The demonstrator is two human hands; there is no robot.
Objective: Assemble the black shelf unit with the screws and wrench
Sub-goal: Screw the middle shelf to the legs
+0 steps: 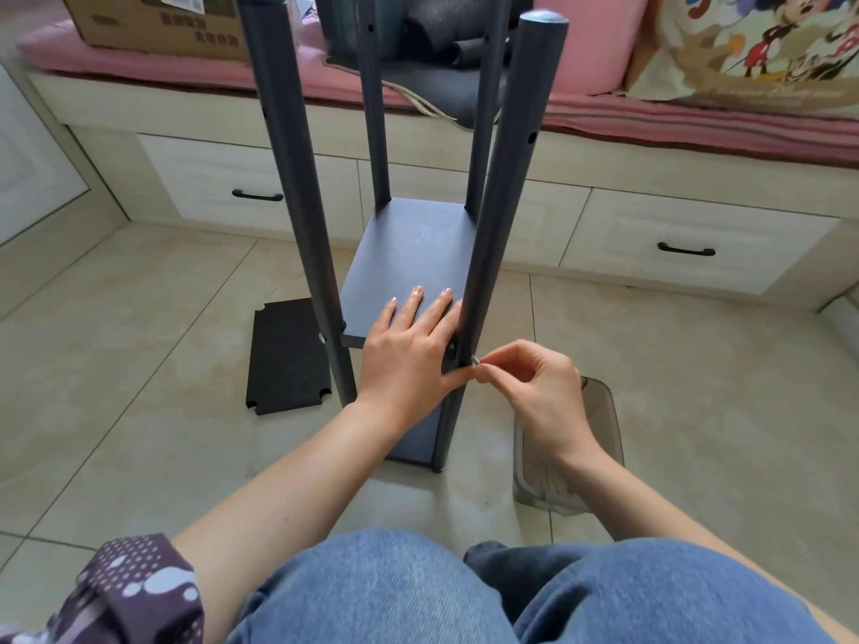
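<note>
Pinching a small silver screw [475, 359], the right hand [534, 388] holds it at the side of the near right pole [502, 202].

The left hand [409, 350] lies flat with straight fingers on the black shelf [409, 253], its thumb by the pole. Four dark poles stand up from the shelf unit; the tops of the back two are cut off by the frame. A lower board [418, 434] is mostly hidden under the left arm. A spare board [288, 355] lies on the floor [139, 364], partly behind the left pole [288, 178]. A grey see-through tub [599, 411] sits under the right wrist; what is inside is hard to see. No wrench shows.
</note>
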